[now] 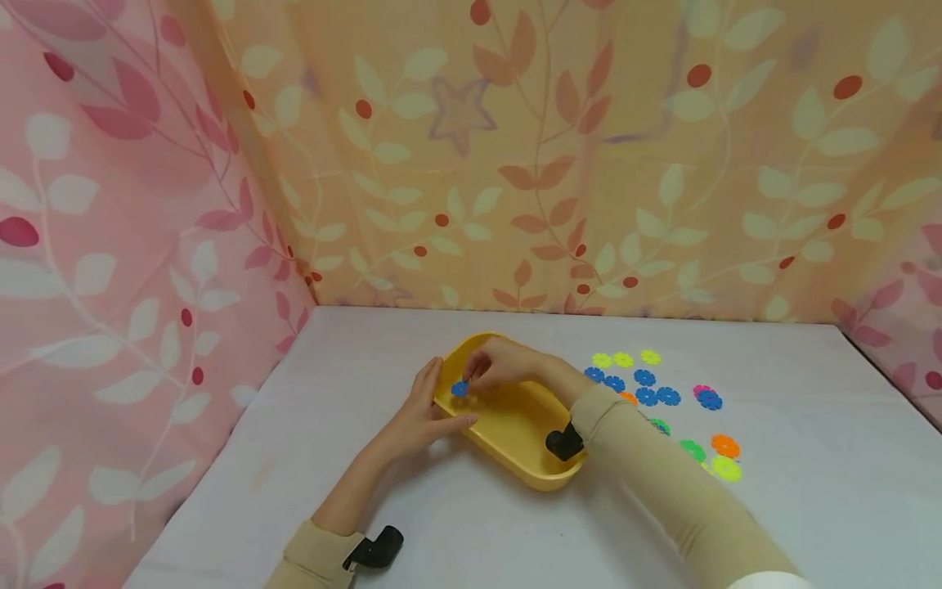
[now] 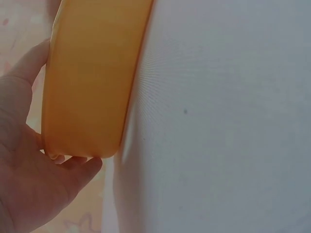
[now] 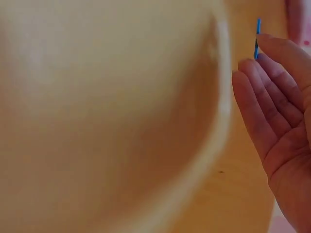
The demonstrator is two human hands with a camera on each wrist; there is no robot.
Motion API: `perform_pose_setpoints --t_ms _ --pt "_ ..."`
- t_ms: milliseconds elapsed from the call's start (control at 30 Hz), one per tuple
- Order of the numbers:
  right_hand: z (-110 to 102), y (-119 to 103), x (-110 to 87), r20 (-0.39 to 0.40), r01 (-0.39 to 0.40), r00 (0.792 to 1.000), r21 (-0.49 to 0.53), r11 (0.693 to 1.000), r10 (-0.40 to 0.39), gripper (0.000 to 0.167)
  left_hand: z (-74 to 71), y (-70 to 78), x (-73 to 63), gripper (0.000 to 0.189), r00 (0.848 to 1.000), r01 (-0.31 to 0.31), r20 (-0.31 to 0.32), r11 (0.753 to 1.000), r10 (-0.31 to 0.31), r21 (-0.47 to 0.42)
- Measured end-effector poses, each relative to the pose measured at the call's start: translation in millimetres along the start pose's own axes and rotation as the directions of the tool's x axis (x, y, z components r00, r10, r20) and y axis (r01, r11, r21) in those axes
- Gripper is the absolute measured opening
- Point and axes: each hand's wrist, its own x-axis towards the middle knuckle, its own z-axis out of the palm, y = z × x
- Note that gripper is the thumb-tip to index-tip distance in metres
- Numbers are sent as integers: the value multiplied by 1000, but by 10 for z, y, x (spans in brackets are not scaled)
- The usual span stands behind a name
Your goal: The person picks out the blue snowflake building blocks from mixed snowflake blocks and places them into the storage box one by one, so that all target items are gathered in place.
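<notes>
A yellow oblong plastic tub (image 1: 515, 429) sits slanted on the white tabletop. At its far left end my left hand (image 1: 410, 421) grips it, the thumb along the near side and the fingers round the end wall; the left wrist view shows fingertips against the tub wall (image 2: 92, 77). Over the inside of the tub, my right hand (image 1: 506, 364) pinches a blue flower-shaped disc (image 1: 459, 388) between thumb and fingertips. Seen edge-on in the right wrist view, the blue disc (image 3: 257, 41) looks like a thin strip. My right forearm hides part of the tub's right side.
Right of the tub lie several flower discs: blue ones (image 1: 646, 397), yellow ones (image 1: 623, 360), a green one (image 1: 693, 450), an orange one (image 1: 725, 446) and a pink one (image 1: 702, 391) partly under a blue one. Patterned curtains (image 1: 456, 180) enclose the table's back and sides.
</notes>
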Motion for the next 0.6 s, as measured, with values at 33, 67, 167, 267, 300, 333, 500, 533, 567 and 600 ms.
perform_pose_setpoints --t_ms 33,67,167,267,300,333,500,533,567,600 --pt "24 16 20 15 -3 1000 3 1000 3 16 -1 -1 1 111 1000 -3 -1 1000 3 -4" --pt "49 32 38 26 -6 1000 3 1000 6 17 -2 -1 0 111 1000 -6 -2 1000 6 -6" --pt "117 72 62 39 -15 999 -3 1000 15 17 4 8 -7 111 1000 -5 2 1000 5 -8" --pt "167 89 70 28 -11 1000 -9 1000 11 15 11 17 -13 110 1000 0 8 1000 0 -9" --pt "178 90 72 24 -8 1000 -13 1000 8 15 10 22 -15 109 1000 2 8 1000 -2 -11" --pt "187 89 75 18 -4 1000 -22 1000 4 15 9 26 -16 109 1000 2 8 1000 -2 -14" --pt "207 73 82 8 1 1000 -70 998 -1 15 0 29 -14 108 1000 6 -1 1000 -6 -15" --pt "210 73 84 7 3 1000 -83 997 -2 15 0 24 -12 108 1000 8 -2 1000 -8 -14" --pt "212 73 85 6 5 1000 -91 996 -4 14 -1 18 -9 108 1000 9 -2 1000 -10 -13" --pt "215 74 87 6 7 1000 -101 995 -7 14 -1 13 -7 108 1000 11 -1 1000 -11 -11"
